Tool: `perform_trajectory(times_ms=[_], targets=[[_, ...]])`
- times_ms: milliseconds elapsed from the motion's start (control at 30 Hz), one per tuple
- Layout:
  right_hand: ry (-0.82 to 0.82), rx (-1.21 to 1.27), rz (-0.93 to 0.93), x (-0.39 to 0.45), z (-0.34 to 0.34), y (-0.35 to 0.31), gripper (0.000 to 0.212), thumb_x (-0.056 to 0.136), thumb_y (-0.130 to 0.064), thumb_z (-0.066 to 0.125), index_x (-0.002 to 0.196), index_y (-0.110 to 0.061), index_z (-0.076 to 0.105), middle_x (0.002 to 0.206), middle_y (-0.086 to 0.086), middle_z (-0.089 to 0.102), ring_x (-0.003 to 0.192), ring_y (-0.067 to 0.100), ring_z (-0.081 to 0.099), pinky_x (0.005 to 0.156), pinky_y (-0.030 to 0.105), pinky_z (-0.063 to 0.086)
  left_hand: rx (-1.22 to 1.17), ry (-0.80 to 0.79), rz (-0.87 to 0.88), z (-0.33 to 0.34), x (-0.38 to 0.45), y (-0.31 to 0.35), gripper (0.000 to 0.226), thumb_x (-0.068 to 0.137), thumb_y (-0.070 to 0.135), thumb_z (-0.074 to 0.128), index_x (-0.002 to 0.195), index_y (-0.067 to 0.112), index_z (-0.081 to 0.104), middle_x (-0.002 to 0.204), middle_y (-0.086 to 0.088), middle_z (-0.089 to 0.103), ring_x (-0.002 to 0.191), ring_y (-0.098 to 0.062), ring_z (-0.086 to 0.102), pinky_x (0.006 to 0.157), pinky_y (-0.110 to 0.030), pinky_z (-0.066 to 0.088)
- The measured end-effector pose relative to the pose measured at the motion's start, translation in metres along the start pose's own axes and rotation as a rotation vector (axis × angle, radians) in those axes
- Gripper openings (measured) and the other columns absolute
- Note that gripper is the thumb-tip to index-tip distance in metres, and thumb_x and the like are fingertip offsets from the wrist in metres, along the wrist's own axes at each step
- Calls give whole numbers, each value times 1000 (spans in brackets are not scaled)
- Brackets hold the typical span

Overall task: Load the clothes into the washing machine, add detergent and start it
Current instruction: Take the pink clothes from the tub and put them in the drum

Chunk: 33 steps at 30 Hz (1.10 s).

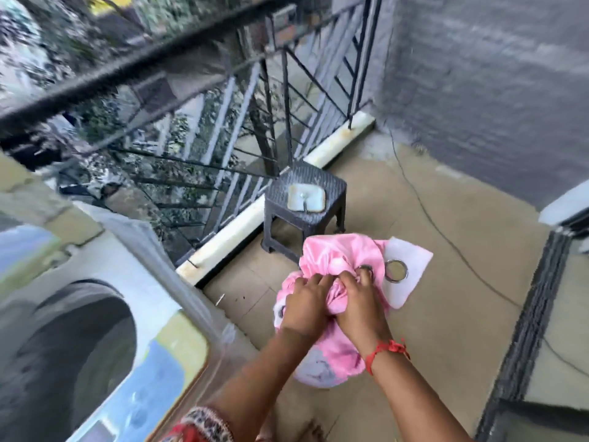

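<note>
Down by the little stool [305, 199], just this side of it, our fingers [322, 280] are dug into a bundle of pink cloth [334, 260], and we've got it bunched tight! Left hand [307, 306] curls over the near side of the bundle, right hand [358, 303] clutches the folds beside it, a red thread [387, 349] tied at that wrist. We're gripping with both, knuckles touching. A metal eyelet ring [396, 270] shows on a white band of the cloth, on the far side of our right hand from the stool's leg, so it looks like a curtain. Beneath the bundle there's a pale rounded shape, maybe a bucket; we can't tell.

Left of the stool, nearer to us, sits the washing machine [105, 314], its dark drum opening showing. We can't make out any clothes inside from here. So by our reckoning we're early: the load is in our hands and not in the drum, no detergent is in sight, and starting the machine comes after that.
</note>
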State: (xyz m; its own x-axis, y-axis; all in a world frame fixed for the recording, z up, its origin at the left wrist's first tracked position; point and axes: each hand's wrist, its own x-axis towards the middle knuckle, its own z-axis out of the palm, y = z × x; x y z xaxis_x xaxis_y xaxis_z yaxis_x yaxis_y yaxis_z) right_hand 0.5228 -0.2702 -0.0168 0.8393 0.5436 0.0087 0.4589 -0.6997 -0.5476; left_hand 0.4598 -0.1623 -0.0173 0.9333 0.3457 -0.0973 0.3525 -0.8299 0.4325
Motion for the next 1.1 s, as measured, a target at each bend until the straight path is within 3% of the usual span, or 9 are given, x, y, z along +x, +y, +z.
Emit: perform_trajectory(times_ms=[100, 233, 433, 533, 800, 967, 1100], targets=[[41, -10, -99, 3, -43, -48, 52, 62, -3, 69, 110, -20, 61, 120, 12, 48, 94, 35, 62, 81, 35, 51, -2, 121, 0, -53, -12, 6, 55, 74, 20, 62, 125, 31, 46, 112, 1, 58, 97, -33, 53, 79, -46, 51], [87, 32, -243, 6, -87, -120, 48, 65, -5, 66, 110, -23, 59, 118, 10, 47, 95, 35, 61, 81, 36, 51, 10, 307, -25, -129, -32, 3, 53, 72, 17, 63, 121, 28, 48, 109, -2, 59, 93, -33, 54, 75, -47, 52], [122, 124, -503, 2, -113, -234, 56, 66, -6, 62, 117, -29, 53, 121, 9, 44, 100, 39, 59, 81, 46, 52, 126, 540, -97, -232, -77, -30, 50, 69, 19, 62, 117, 25, 48, 104, -1, 57, 87, -34, 58, 72, -48, 49], [119, 163, -642, -9, -113, -297, 54, 67, -7, 63, 115, -29, 51, 116, 7, 45, 94, 38, 61, 78, 42, 53, 157, 651, -155, -281, -120, -55, 46, 67, 15, 59, 110, 22, 48, 98, -3, 55, 80, -36, 55, 66, -48, 46], [-22, 286, -865, -69, -52, -435, 52, 69, -8, 61, 114, -32, 51, 115, 3, 44, 93, 32, 61, 81, 43, 54, 251, 817, -385, -351, -246, -139, 43, 65, 5, 59, 105, 16, 48, 90, -9, 55, 72, -38, 53, 62, -47, 46], [-152, 316, -896, -105, 14, -485, 52, 67, -8, 64, 115, -23, 56, 115, 4, 46, 97, 29, 61, 87, 39, 52, 224, 797, -508, -343, -303, -203, 44, 67, 4, 59, 107, 18, 46, 93, -8, 54, 77, -39, 54, 58, -47, 46], [-262, 318, -879, -125, 73, -505, 50, 64, -16, 60, 114, -21, 57, 115, 7, 47, 98, 32, 60, 85, 41, 52, 211, 734, -622, -326, -334, -249, 46, 69, 7, 60, 111, 18, 46, 96, -9, 54, 77, -40, 55, 55, -40, 34]])
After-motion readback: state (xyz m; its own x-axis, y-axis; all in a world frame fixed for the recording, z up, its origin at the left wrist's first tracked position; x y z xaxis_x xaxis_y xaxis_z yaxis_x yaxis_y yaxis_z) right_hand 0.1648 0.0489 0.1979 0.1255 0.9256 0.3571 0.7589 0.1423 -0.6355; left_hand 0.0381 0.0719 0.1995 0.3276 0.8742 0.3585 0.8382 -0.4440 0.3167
